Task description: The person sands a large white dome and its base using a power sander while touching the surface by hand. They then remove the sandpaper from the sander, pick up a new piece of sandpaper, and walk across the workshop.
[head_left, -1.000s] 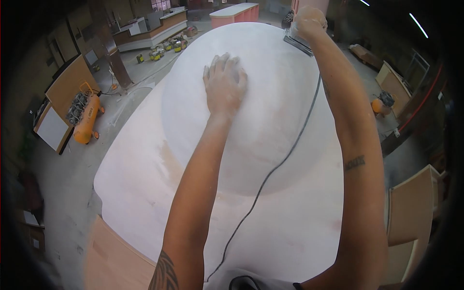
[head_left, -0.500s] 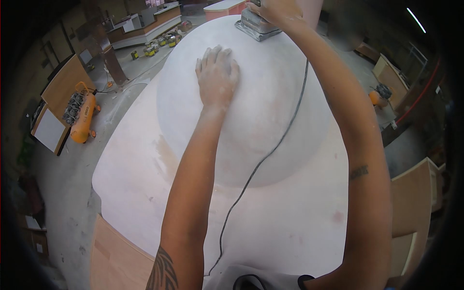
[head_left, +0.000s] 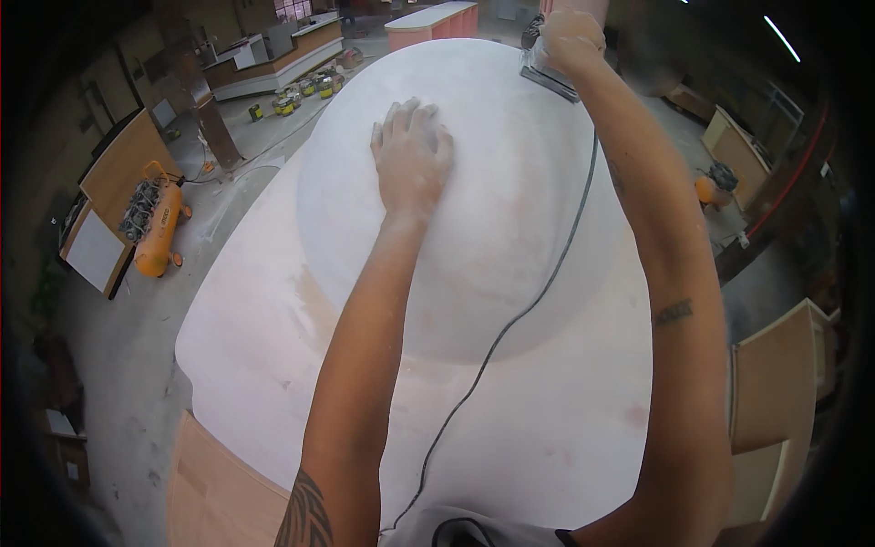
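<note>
A sander [head_left: 545, 75] is clasped from above by the right grip [head_left: 570, 41], with the fingers clenched over it. Its flat pad is pressed against the far upper curve of a large white dome [head_left: 492, 264]. The left grip [head_left: 412, 162] is released and laid flat on the dome with fingers spread, near the right grip and to its left. A black cord [head_left: 521, 314] is trailed from the sander down across the dome. An orange compressor [head_left: 157, 228] is seen on the floor, well left of the left grip.
</note>
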